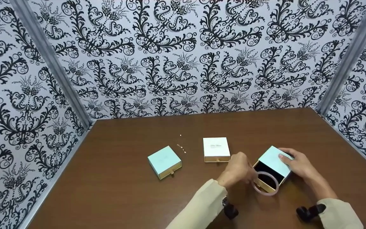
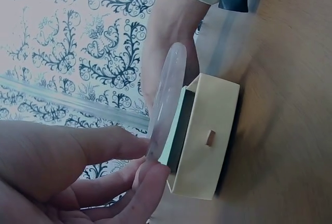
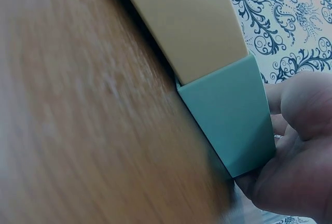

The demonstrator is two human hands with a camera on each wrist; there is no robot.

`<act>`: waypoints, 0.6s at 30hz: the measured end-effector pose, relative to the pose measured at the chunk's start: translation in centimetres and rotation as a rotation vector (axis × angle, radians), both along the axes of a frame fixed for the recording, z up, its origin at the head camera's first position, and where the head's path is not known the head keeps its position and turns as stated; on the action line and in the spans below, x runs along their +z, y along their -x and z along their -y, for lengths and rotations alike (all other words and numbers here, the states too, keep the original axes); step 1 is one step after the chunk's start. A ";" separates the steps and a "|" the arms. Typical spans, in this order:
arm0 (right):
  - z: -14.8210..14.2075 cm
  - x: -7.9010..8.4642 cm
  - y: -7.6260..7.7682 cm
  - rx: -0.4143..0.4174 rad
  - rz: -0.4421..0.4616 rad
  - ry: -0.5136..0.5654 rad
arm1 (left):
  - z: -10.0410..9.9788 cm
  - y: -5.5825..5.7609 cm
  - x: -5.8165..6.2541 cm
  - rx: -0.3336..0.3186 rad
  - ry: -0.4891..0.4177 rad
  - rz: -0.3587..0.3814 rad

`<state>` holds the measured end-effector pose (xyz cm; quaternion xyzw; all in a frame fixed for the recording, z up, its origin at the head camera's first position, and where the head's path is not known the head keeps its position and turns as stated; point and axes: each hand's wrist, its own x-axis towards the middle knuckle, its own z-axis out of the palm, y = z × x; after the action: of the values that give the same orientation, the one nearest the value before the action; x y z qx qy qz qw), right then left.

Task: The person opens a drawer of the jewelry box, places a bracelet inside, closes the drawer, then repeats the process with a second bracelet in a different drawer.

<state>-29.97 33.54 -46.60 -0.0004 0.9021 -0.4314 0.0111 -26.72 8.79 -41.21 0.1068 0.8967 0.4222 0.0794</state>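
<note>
A pale pink translucent bangle (image 1: 277, 183) is pinched between the thumb and fingers of my left hand (image 1: 238, 168). It is tilted, raised in front of a mint-green drawer box (image 1: 275, 161) whose gold-coloured drawer (image 2: 212, 136) is pulled partly out. The drawer's inside is dark, and a small tab sits on its front. My right hand (image 1: 302, 167) grips the mint cover from its far right side, thumb on top. In the right wrist view, that hand (image 3: 295, 151) holds the closed end of the cover, while the gold drawer side (image 3: 187, 22) extends beyond it.
A white drawer box (image 1: 216, 147) stands behind my left hand, and a second mint box (image 1: 164, 160) stands farther left, both closed. Several tiny gold-and-white pieces (image 1: 182, 149) lie between them. Patterned walls (image 1: 176, 63) border the brown table (image 1: 116, 178).
</note>
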 end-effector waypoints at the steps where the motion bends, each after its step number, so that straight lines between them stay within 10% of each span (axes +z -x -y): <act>1: 0.0 0.0 0.0 -0.001 -0.002 -0.001 | 0.0 0.1 0.0 -0.001 -0.007 -0.004; 18: 0.0 -0.2 0.1 -0.005 -0.012 -0.009 | -0.8 1.7 -1.2 0.098 -0.165 0.031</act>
<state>-30.05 33.57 -46.76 -0.0008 0.9040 -0.4275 0.0046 -28.47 9.59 -42.41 0.0625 0.8617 0.4995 0.0634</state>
